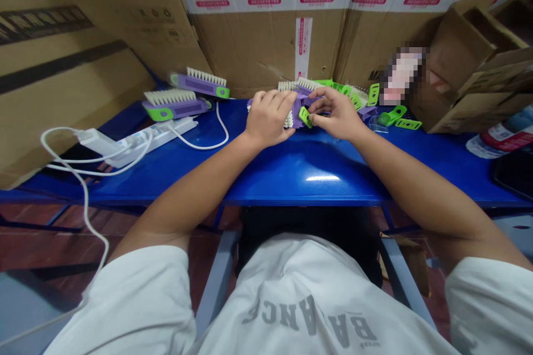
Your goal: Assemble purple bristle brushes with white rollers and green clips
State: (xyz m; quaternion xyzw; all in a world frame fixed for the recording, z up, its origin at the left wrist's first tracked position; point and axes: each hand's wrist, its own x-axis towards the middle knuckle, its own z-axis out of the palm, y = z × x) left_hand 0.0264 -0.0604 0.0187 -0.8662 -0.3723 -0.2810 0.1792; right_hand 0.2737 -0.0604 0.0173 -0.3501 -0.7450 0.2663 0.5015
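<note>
Left hand [270,116]: curled around a purple bristled brush [296,112], steadying it near the bench's [291,169] back edge.
Right hand [336,113]: narrow pinch on a green plastic clip [305,117].
Back right: more green clips [400,116].

Packing or assembly workshop: blue metal bench [300,166], taped cardboard cartons [266,39] behind, power strip [150,141] on bench

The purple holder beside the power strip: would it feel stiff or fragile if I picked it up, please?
The purple holder looks moulded, so probably stiff and light. Its flat base should not roll, but the thin white teeth may bend.
</note>
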